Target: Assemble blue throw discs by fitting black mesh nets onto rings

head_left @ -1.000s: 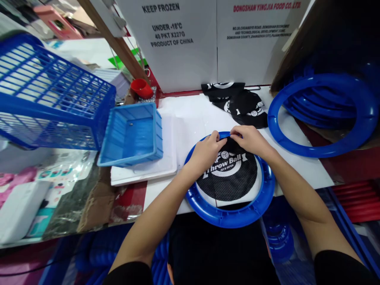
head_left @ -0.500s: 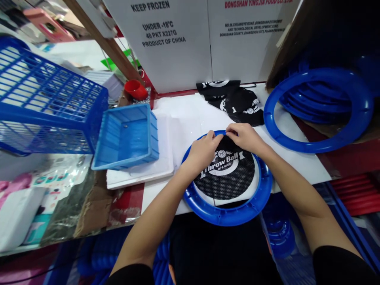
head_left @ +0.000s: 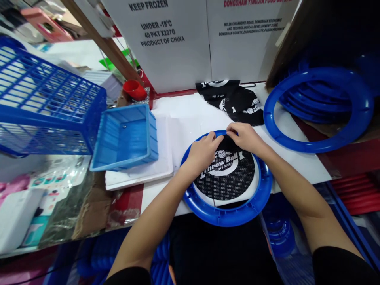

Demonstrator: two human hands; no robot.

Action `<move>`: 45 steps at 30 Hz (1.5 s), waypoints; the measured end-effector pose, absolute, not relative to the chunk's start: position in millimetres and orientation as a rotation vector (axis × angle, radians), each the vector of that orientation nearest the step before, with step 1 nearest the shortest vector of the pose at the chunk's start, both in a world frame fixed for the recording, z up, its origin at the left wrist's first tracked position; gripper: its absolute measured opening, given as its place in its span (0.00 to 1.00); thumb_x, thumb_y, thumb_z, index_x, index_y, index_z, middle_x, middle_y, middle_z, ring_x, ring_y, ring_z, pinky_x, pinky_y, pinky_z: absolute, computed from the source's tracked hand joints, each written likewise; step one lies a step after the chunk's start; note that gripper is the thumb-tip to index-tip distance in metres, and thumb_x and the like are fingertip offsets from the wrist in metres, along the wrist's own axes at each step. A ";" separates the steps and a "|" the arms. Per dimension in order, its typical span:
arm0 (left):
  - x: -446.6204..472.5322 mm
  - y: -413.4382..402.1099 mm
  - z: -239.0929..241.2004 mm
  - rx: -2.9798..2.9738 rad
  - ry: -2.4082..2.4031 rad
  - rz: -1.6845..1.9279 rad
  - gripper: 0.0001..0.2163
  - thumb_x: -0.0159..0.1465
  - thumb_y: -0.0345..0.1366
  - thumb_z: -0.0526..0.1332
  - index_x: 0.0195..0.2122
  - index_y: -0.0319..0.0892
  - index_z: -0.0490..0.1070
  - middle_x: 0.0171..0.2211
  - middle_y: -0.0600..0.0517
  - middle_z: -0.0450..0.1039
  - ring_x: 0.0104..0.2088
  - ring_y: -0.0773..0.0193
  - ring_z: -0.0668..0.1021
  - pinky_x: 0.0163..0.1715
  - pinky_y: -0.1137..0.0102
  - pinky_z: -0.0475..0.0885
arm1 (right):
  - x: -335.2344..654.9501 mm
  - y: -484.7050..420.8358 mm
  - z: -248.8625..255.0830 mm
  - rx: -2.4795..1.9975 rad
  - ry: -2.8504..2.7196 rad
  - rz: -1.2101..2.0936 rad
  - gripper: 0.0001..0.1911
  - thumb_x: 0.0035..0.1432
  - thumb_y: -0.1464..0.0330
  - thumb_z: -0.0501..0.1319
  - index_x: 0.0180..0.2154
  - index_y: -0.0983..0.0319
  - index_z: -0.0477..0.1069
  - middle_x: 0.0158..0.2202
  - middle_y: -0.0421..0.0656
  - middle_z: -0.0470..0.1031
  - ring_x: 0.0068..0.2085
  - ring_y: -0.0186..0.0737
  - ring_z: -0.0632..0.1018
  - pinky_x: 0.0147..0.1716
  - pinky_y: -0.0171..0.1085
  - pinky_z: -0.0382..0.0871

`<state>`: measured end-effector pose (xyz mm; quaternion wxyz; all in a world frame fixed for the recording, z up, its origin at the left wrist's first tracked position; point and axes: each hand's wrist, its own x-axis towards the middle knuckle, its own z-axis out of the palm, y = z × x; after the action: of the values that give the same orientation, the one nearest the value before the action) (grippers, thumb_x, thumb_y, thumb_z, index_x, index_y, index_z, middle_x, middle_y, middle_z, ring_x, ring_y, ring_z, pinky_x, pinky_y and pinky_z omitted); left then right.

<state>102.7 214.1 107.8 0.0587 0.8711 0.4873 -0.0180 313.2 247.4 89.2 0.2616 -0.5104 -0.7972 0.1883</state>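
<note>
A blue plastic ring [head_left: 227, 215] lies at the front edge of the white worktop, partly overhanging it. Inside it is a round black mesh net [head_left: 228, 184] printed "Throw Ball", its far edge up against the ring and a gap showing at the near side. My left hand [head_left: 203, 152] rests over the ring's far left part, fingertips pinched at the net's top edge. Close beside it, my right hand [head_left: 245, 136] pinches the same far edge with thumb and forefinger. The exact bit between the fingertips is hidden.
More black printed nets [head_left: 243, 105] lie behind the ring. A second blue ring [head_left: 319, 148] leans at the right, by a box of stacked rings. At the left stand a light blue bin [head_left: 152, 136], a red cup [head_left: 135, 90] and a blue basket [head_left: 95, 118]. A white carton [head_left: 178, 63] closes off the back.
Both hands stay at the ring's far edge with almost no movement. The view has shifted very slightly.
</note>
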 end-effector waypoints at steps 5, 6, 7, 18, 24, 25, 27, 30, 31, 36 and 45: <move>102.0 214.4 107.4 2.644 1.466 -0.047 0.29 0.69 0.21 0.54 0.70 0.47 0.66 0.59 0.42 0.72 0.52 0.50 0.81 0.37 0.65 0.76 | 313.8 247.9 88.0 -1.382 -2.150 0.495 0.07 0.69 0.73 0.59 0.36 0.59 0.74 0.38 0.45 0.81 0.40 0.46 0.79 0.41 0.41 0.67; 101.9 214.6 107.5 2.645 1.462 -0.048 0.29 0.69 0.21 0.54 0.70 0.47 0.66 0.59 0.42 0.72 0.52 0.50 0.81 0.37 0.65 0.76 | 313.8 248.0 88.1 -1.385 -2.150 0.492 0.07 0.69 0.73 0.59 0.36 0.59 0.74 0.38 0.45 0.81 0.39 0.45 0.78 0.41 0.41 0.67; 101.8 214.8 107.6 2.643 1.459 -0.048 0.29 0.69 0.21 0.54 0.70 0.48 0.67 0.59 0.42 0.72 0.52 0.50 0.81 0.37 0.65 0.76 | 313.7 248.0 88.2 -1.390 -2.152 0.489 0.07 0.69 0.73 0.59 0.37 0.59 0.74 0.38 0.45 0.81 0.39 0.45 0.78 0.41 0.41 0.67; 106.8 222.3 113.4 2.602 1.476 -0.067 0.29 0.69 0.21 0.54 0.70 0.46 0.67 0.60 0.40 0.72 0.52 0.48 0.81 0.38 0.63 0.77 | 304.2 246.1 92.2 -1.526 -2.251 0.333 0.09 0.71 0.72 0.57 0.39 0.59 0.75 0.40 0.47 0.80 0.42 0.47 0.77 0.39 0.41 0.64; 113.5 227.3 117.1 2.587 1.496 -0.118 0.27 0.70 0.23 0.52 0.69 0.44 0.68 0.58 0.39 0.73 0.48 0.47 0.82 0.41 0.58 0.78 | 305.3 253.7 95.0 -1.552 -2.231 0.435 0.08 0.67 0.75 0.59 0.36 0.59 0.75 0.36 0.45 0.78 0.38 0.44 0.75 0.38 0.41 0.62; 112.5 226.4 116.0 2.590 1.496 -0.104 0.27 0.70 0.23 0.52 0.69 0.44 0.67 0.58 0.39 0.72 0.50 0.46 0.81 0.41 0.58 0.78 | 306.6 254.3 94.9 -1.552 -2.231 0.451 0.08 0.67 0.75 0.60 0.36 0.60 0.75 0.36 0.45 0.78 0.38 0.44 0.75 0.38 0.40 0.63; 108.5 223.5 114.1 2.606 1.465 -0.069 0.28 0.71 0.23 0.52 0.71 0.45 0.65 0.59 0.39 0.71 0.53 0.46 0.80 0.41 0.60 0.78 | 309.4 254.0 92.9 -1.535 -2.230 0.454 0.07 0.67 0.75 0.60 0.37 0.60 0.76 0.36 0.45 0.79 0.38 0.44 0.76 0.38 0.40 0.63; 101.4 220.4 117.6 2.653 1.392 -0.061 0.28 0.71 0.22 0.52 0.72 0.45 0.65 0.60 0.38 0.69 0.53 0.48 0.80 0.40 0.61 0.78 | 312.4 252.4 86.2 -1.463 -2.235 0.418 0.07 0.68 0.73 0.61 0.40 0.61 0.77 0.39 0.46 0.80 0.40 0.45 0.77 0.40 0.40 0.65; 99.4 220.1 121.3 2.667 1.400 -0.074 0.27 0.71 0.22 0.51 0.70 0.43 0.66 0.59 0.38 0.69 0.51 0.48 0.81 0.40 0.61 0.78 | 313.0 252.7 84.0 -1.437 -2.233 0.413 0.07 0.68 0.73 0.61 0.41 0.61 0.78 0.40 0.47 0.80 0.41 0.45 0.78 0.41 0.40 0.66; 89.3 209.9 147.6 2.658 1.645 -0.105 0.21 0.73 0.23 0.49 0.63 0.40 0.72 0.56 0.37 0.71 0.47 0.46 0.83 0.40 0.57 0.79 | 320.6 254.4 93.6 -1.365 -2.162 0.459 0.12 0.65 0.77 0.58 0.42 0.61 0.79 0.43 0.48 0.83 0.45 0.46 0.81 0.48 0.42 0.72; 75.9 114.6 124.6 2.459 1.040 -0.011 0.14 0.71 0.33 0.66 0.56 0.43 0.76 0.54 0.43 0.74 0.56 0.47 0.78 0.58 0.53 0.75 | 312.3 84.7 107.9 -1.269 -1.996 0.316 0.10 0.72 0.71 0.59 0.48 0.54 0.78 0.48 0.46 0.84 0.53 0.51 0.82 0.56 0.54 0.76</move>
<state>75.9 114.6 124.6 0.2337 0.8955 0.3788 -0.0039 312.3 84.7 107.9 0.3685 -0.4944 -0.7776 0.1230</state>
